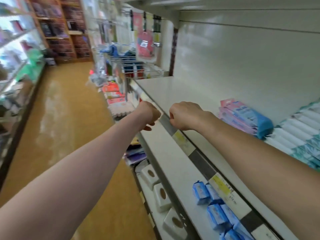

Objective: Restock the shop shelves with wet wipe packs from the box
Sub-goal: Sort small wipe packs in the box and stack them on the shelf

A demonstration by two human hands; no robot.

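A stack of pink and blue wet wipe packs (242,116) lies on the white upper shelf (181,90), next to white and teal packs (297,135) at the right. Both my arms reach forward over the shelf's front edge. My left hand (149,115) hangs just off the edge with its fingers curled, and nothing shows in it. My right hand (184,116) is a fist at the grey price strip (168,125) on the shelf front, also with nothing visible in it. The box is out of view.
Small blue packs (213,205) sit on the shelf below, and white packs with brown ovals (161,196) on a lower one. A wire basket (136,66) with hanging goods juts out beyond the shelf. The tan aisle floor (69,118) runs left, with more shelving (17,66) across it.
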